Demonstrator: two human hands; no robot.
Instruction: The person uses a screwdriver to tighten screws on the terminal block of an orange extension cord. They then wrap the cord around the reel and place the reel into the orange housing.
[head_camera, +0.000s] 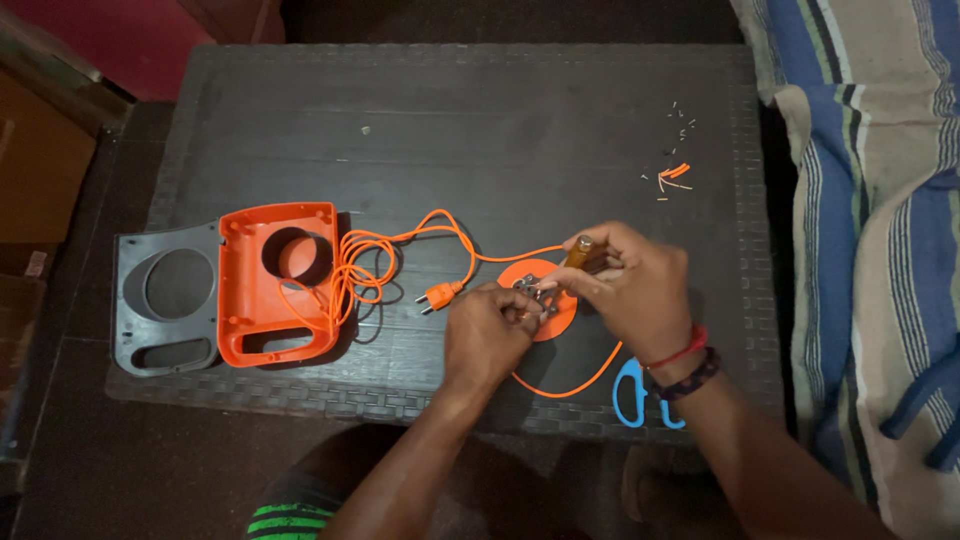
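On the tabletop (300, 130), far left: flat cover panel (165, 300), with housing shell (275, 285) touching its right edge. Right of the shell, coiled power cord (365, 270), ending in a two-pin plug (440, 295). Further right, round reel disc (545, 300) under both hands: left hand (490, 335) nearer, right hand (635, 285) behind and rightward, screwdriver (585, 252) in its grip. Scissors (630, 392) at the near edge, by the right wrist. Wire scraps (675, 178) far back right. Striped cloth (860, 200) beyond the right edge.

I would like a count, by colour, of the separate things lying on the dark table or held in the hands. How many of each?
Orange: 3, namely the orange plastic housing shell, the orange cable with its two-pin plug and the round orange disc.
Grey: 1, the grey plastic cover panel.
Blue: 1, the blue-handled scissors.
Amber: 1, the amber-handled screwdriver.
Total: 6
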